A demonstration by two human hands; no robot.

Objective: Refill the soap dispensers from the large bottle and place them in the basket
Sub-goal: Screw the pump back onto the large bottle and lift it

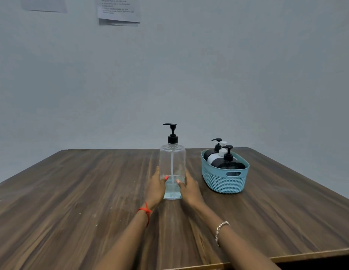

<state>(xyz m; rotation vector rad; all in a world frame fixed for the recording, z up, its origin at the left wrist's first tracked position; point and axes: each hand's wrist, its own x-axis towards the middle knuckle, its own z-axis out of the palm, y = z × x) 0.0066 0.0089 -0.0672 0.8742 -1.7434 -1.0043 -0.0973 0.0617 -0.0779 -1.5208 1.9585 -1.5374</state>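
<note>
The worktop [72, 191] is showing a dark wood-grain finish, smooth and faintly sheened. The large bottle [172, 164] is appearing as clear glossy plastic with a black plastic pump. The basket [224, 182] is presenting matt blue perforated plastic.

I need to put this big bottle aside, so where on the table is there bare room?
The table is bare left of the large bottle, and along the near edge. Crowded: the narrow gap between the bottle and the basket.
</note>
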